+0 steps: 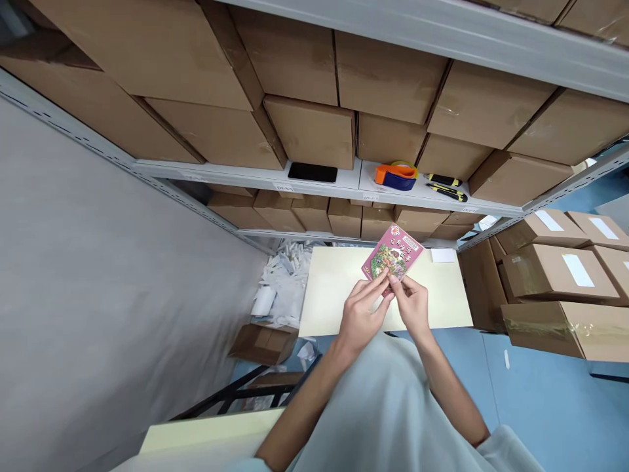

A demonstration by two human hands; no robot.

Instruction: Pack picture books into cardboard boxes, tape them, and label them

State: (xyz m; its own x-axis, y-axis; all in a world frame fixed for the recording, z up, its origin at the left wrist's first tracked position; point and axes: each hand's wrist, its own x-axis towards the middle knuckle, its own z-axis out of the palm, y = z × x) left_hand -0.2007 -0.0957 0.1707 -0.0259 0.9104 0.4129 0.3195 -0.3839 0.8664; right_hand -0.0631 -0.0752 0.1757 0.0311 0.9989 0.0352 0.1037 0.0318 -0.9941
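Note:
A pink booklet (pixel 392 254) with a colourful garden picture on its cover is held tilted above the pale yellow table (pixel 324 288). My left hand (pixel 361 311) grips its lower edge from the left, fingers stretched over the cover. On the right, my right hand (pixel 411 303) pinches the same lower edge with the thumb on the front. Both hands nearly touch each other at the booklet's bottom corner. A small white paper (pixel 443 255) lies at the table's back right.
Shelves (pixel 344 176) full of cardboard boxes stand ahead, with a black phone (pixel 312 172), an orange and blue tape dispenser (pixel 396 176) and utility knives (pixel 447 189). Crumpled white paper (pixel 285 282) is piled left; stacked boxes (pixel 560 269) stand right.

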